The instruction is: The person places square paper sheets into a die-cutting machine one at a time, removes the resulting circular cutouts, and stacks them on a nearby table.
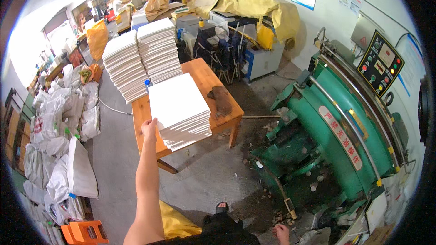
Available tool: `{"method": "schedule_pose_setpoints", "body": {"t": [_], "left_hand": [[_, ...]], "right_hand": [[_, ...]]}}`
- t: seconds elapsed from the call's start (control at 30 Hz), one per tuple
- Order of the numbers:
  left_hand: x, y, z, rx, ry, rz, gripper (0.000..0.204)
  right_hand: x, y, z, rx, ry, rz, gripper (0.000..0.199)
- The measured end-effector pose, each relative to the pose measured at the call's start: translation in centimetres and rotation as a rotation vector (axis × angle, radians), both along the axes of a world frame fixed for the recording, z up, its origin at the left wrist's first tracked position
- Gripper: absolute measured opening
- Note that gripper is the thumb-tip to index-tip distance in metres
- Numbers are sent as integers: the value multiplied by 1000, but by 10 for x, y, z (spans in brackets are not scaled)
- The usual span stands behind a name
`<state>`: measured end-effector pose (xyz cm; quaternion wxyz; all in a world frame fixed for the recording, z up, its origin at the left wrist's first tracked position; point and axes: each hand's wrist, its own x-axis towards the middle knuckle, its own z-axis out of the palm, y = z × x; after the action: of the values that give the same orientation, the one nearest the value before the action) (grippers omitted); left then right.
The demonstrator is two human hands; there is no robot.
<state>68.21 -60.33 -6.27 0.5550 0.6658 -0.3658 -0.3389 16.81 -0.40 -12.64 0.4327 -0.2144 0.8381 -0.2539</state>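
Observation:
A stack of white sheets (pixel 179 102), thick like card or board, lies on a wooden table (pixel 195 67). My left hand (pixel 149 128) is at the left side of this stack, its fingers closed at the edge of the upper sheets; most fingertips are hidden. Low in the picture my right hand (pixel 281 233) hangs away from the table, loosely curled, with nothing seen in it. Behind the stack, two taller piles of white sheets (pixel 123 66) stand side by side. A blue cap (pixel 147 82) shows beside the stack, and a dark brown cloth (pixel 221 100) rests on the table.
A large green machine (pixel 313 127) with a control panel (pixel 380 63) fills the right side. White sacks (pixel 54 113) are heaped along the left, above an orange plastic stool (pixel 85 232). Folded tripods (pixel 231 54) and a yellow cover (pixel 254 4) are behind; a person (pixel 117 3) is far off.

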Motion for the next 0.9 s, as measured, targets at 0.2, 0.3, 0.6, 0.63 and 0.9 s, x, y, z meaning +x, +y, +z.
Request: {"method": "schedule_pose_setpoints", "body": {"t": [0.2,0.3,0.6,0.63,0.9], "left_hand": [[16,63,13,-35,222,-30,19],[-50,120,65,87,701,-355,26],[-48,89,80,-274,350,-170,51],[-67,99,94,-257,393,-280,58],[-295,208,87,69,588,-693,66]], "right_hand": [[15,-11,-19,47,-135,115,40],[21,37,-59,121,-148,-54,33],[-48,-15,53,-266,-86,-26,39],[-56,-51,126,-450,-285,-184,42],[-277,-100,123,-921,-133,-859,41]]}}
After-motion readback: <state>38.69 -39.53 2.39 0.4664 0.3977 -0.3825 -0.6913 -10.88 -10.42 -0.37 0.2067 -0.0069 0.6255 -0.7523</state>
